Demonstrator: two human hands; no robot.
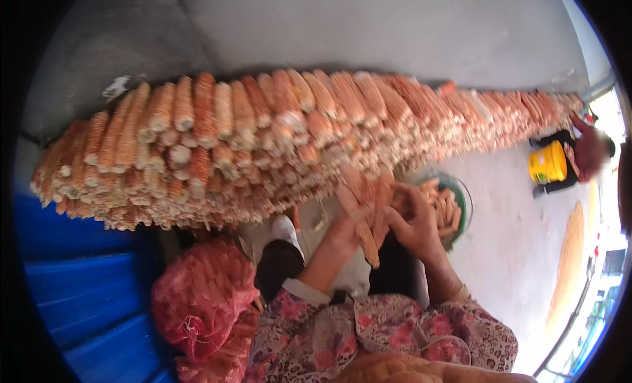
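Both my hands hold a bundle of orange corn cobs (366,208) in front of me. My left hand (342,237) grips them from below on the left side. On the right side, my right hand (413,219) wraps its fingers around them. The cobs point up toward a long stacked wall of corn cobs (263,139). My sleeves are floral.
A green basin (465,200) with several cobs sits on the concrete floor to the right. A red mesh sack (201,297) lies at my left, beside blue sheeting (72,284). Far right, another person crouches by a yellow bucket (548,162). Loose kernels (567,251) are spread on the floor.
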